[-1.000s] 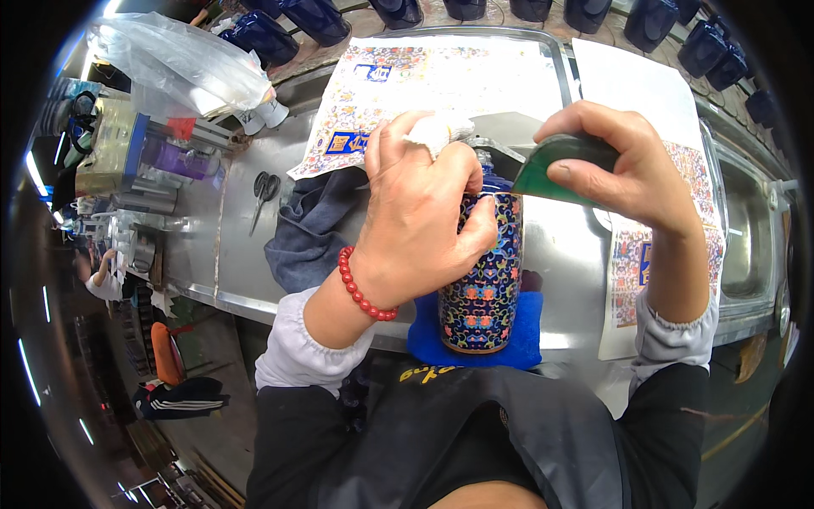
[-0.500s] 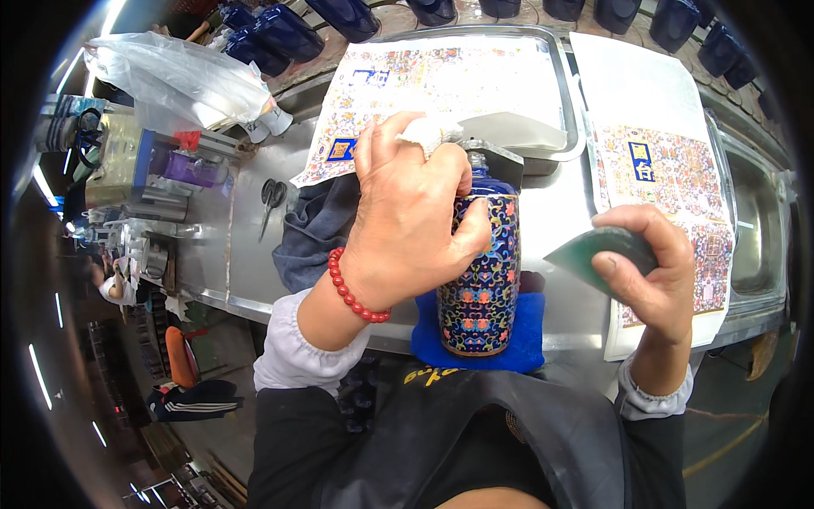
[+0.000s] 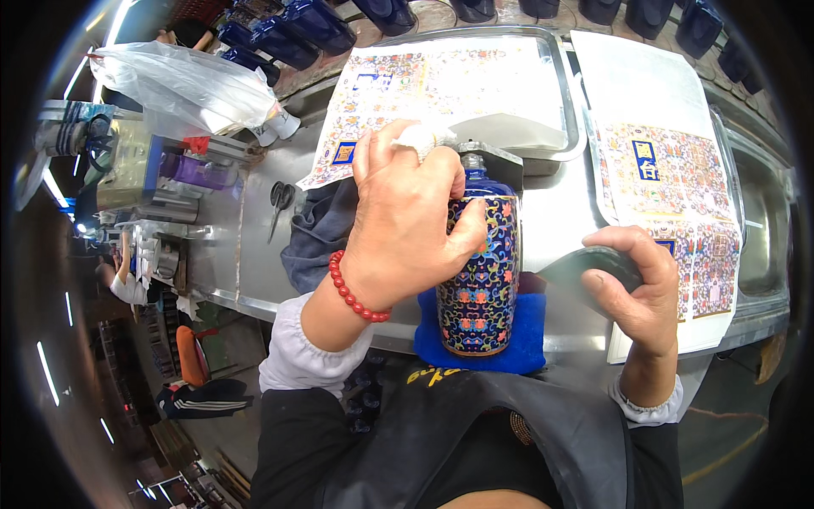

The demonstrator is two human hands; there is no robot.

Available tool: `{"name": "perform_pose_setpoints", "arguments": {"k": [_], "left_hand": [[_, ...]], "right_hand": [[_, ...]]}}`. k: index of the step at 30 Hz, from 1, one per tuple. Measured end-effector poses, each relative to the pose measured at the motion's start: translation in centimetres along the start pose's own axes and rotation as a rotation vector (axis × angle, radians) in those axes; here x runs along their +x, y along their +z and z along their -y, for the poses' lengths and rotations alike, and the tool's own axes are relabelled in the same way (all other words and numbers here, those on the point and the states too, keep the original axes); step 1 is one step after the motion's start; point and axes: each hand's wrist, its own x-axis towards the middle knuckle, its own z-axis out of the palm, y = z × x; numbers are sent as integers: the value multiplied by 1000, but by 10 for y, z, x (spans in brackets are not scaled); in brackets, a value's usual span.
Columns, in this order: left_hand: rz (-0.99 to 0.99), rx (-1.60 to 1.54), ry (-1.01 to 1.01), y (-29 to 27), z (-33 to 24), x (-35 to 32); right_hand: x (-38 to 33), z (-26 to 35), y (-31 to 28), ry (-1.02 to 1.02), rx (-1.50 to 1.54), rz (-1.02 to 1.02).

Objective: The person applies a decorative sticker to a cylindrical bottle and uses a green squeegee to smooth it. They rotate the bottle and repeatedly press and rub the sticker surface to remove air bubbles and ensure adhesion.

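A dark blue bottle (image 3: 477, 280) covered in a colourful floral pattern lies tilted on a blue cloth pad (image 3: 530, 335), its neck pointing away from me. My left hand (image 3: 405, 204), wearing a red bead bracelet, is bent over its upper left side. The thumb and curled forefinger touch the bottle near the shoulder, and a crumpled white cloth (image 3: 426, 136) shows at the fingers. To the right of the bottle, my right hand (image 3: 638, 293) grips a dark green, thin-edged scraper (image 3: 585, 269) between thumb and fingers. The scraper's tip is apart from the bottle.
Printed floral sheets (image 3: 386, 85) lie on a metal tray (image 3: 570, 102); more sheets (image 3: 674, 195) lie at right beside a sink (image 3: 757, 220). Black scissors (image 3: 280, 204) and a grey cloth (image 3: 315, 242) are at left. Several plain blue bottles (image 3: 314, 25) line the back.
My right hand has moved slightly left and nearer to me with the scraper, closer to the bottle. My left hand stays at the bottle's shoulder, nearly still.
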Motion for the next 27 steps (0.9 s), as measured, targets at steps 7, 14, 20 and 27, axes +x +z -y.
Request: {"name": "perform_pose_setpoints", "arguments": {"k": [7, 14, 20, 27], "left_hand": [[-26, -11, -13, 1, -2, 0], [0, -214, -105, -11, -12, -19], [-8, -180, -101, -12, -25, -27], [-22, -169, -94, -11, -30, -28]], "right_hand": [[-3, -2, 0, 27, 40, -10], [-4, -3, -2, 6, 21, -31], [-3, -5, 0, -26, 8, -23], [-5, -4, 0, -9, 7, -27]]}}
